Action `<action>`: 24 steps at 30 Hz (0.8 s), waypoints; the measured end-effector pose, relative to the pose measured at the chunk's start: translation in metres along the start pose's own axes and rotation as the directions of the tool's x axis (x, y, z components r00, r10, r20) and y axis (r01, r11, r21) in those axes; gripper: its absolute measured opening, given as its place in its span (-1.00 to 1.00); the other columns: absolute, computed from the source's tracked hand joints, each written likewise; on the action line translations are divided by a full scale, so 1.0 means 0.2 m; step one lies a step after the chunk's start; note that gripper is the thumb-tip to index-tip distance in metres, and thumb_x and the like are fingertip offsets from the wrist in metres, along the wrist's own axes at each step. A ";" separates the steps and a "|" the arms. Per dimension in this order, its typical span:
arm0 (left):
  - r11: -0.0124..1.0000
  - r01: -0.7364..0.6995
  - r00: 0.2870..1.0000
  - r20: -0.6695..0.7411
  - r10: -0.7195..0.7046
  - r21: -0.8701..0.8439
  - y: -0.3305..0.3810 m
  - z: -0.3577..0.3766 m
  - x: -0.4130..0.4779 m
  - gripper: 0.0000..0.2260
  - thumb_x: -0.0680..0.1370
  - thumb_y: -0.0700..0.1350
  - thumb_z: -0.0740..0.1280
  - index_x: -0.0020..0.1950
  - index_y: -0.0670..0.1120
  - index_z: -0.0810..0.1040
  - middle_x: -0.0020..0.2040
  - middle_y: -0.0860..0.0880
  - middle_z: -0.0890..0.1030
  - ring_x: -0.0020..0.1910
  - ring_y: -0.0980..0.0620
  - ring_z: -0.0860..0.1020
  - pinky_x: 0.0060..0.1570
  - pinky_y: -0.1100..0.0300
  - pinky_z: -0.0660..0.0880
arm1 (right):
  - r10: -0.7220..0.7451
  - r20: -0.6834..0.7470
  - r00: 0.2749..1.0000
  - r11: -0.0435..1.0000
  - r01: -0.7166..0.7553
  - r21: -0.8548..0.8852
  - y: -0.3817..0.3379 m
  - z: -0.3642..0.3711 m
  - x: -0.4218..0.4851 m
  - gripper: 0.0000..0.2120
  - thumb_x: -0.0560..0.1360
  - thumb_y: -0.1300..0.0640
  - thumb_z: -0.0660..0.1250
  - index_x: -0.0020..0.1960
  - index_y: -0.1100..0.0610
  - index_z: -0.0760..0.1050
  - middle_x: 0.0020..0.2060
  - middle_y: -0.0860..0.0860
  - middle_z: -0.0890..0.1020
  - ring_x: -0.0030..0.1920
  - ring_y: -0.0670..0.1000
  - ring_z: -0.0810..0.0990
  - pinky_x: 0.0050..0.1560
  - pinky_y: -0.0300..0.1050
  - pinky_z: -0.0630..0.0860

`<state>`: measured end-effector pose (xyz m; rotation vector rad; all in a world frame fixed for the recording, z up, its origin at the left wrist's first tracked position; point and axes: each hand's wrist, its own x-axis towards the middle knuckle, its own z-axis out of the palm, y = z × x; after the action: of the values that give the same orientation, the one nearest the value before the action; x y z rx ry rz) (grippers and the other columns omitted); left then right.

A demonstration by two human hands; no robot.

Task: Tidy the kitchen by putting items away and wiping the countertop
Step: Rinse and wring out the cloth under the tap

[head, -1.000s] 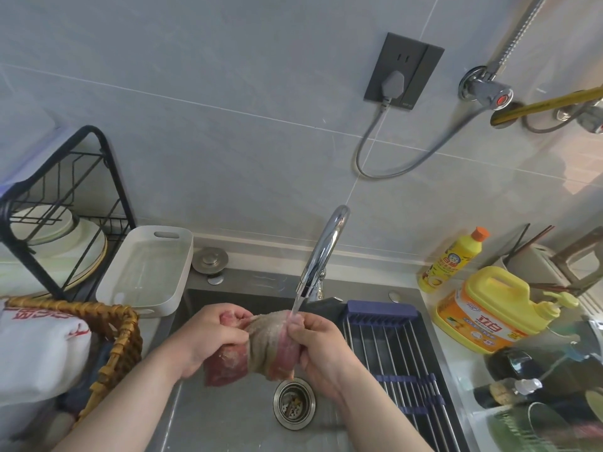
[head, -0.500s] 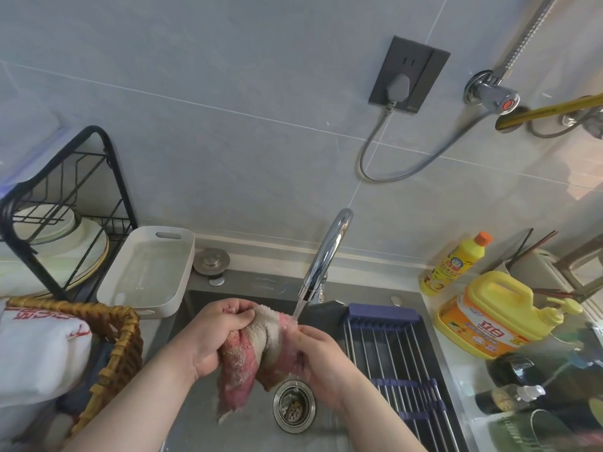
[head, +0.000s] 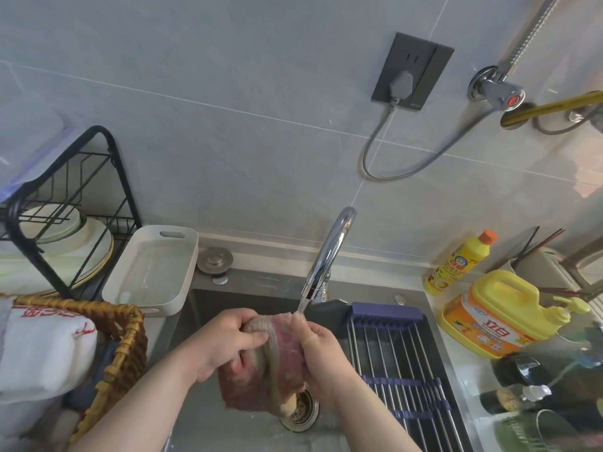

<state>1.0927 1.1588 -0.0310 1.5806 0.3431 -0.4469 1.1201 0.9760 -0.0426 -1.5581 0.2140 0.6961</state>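
Over the sink, at six o'clock from the faucet, a pink-and-grey cloth sits bunched under the running stream. The left hand curls its fingers round the nine o'clock end; the right hand clasps the three o'clock end. Soaked, it likely handles limp, heavy and dripping: grip the wad, not a corner.

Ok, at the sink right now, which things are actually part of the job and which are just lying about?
In use: cloth, gripped by left hand and right hand; faucet, its water hitting the cloth; sink.
Lying about: white tray, dish rack, wicker basket, roll-up drying rack, yellow detergent jug, small yellow bottle.
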 end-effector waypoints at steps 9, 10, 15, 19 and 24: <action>0.945 0.033 0.988 -0.129 -0.079 -0.325 0.02 0.00 0.02 -0.94 0.56 -0.26 0.33 -0.02 -0.26 0.56 -0.12 -0.26 0.66 -0.09 -0.21 0.63 0.05 -0.13 0.53 | 0.000 0.120 0.993 0.997 0.009 -0.073 0.12 -0.13 0.00 -0.72 0.34 0.13 0.47 -0.02 0.24 0.56 -0.14 0.17 0.68 -0.08 0.14 0.65 0.14 0.09 0.55; 0.964 0.024 0.986 -0.152 -0.067 -0.266 0.02 -0.01 0.02 -0.94 0.56 -0.26 0.34 -0.04 -0.25 0.57 -0.15 -0.23 0.68 -0.14 -0.17 0.64 -0.01 -0.09 0.55 | -0.010 0.089 0.996 1.000 0.010 -0.001 0.12 -0.14 0.00 -0.76 0.36 0.15 0.45 -0.03 0.25 0.55 -0.15 0.17 0.66 -0.10 0.13 0.63 0.08 0.10 0.55; 0.992 0.031 0.981 -0.194 -0.007 0.119 -0.03 -0.02 0.03 -0.85 0.45 -0.14 0.49 -0.13 -0.17 0.57 -0.32 -0.07 0.64 -0.35 -0.01 0.58 -0.32 0.13 0.48 | -0.029 -0.135 0.990 0.996 0.039 0.076 0.06 -0.12 0.00 -0.75 0.59 0.08 0.34 -0.12 0.25 0.60 -0.14 0.28 0.69 -0.12 0.24 0.69 -0.08 0.19 0.65; 0.986 0.076 0.981 -0.189 -0.047 0.150 -0.02 0.02 0.04 -0.53 0.23 0.10 0.60 -0.04 -0.13 0.57 -0.18 -0.03 0.70 -0.15 -0.04 0.67 -0.11 0.06 0.57 | -0.022 -0.093 0.995 0.996 0.029 0.082 0.02 -0.10 -0.01 -0.78 0.58 0.10 0.36 0.04 0.28 0.59 -0.06 0.30 0.69 -0.03 0.28 0.68 0.09 0.32 0.59; 0.989 0.022 0.960 -0.274 -0.062 -0.147 -0.02 0.03 0.04 -0.89 0.48 -0.30 0.42 -0.02 -0.22 0.56 -0.10 -0.21 0.69 -0.12 -0.19 0.67 0.02 -0.18 0.59 | -0.040 -0.029 0.999 0.987 0.044 0.155 0.01 -0.06 0.00 -0.77 0.48 0.29 0.44 0.12 0.27 0.54 -0.03 0.28 0.69 -0.02 0.29 0.69 0.09 0.33 0.58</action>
<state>1.0976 1.1535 -0.0393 1.4986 0.6114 -0.2256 1.1231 0.9643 -0.0441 -1.4195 0.2484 0.6117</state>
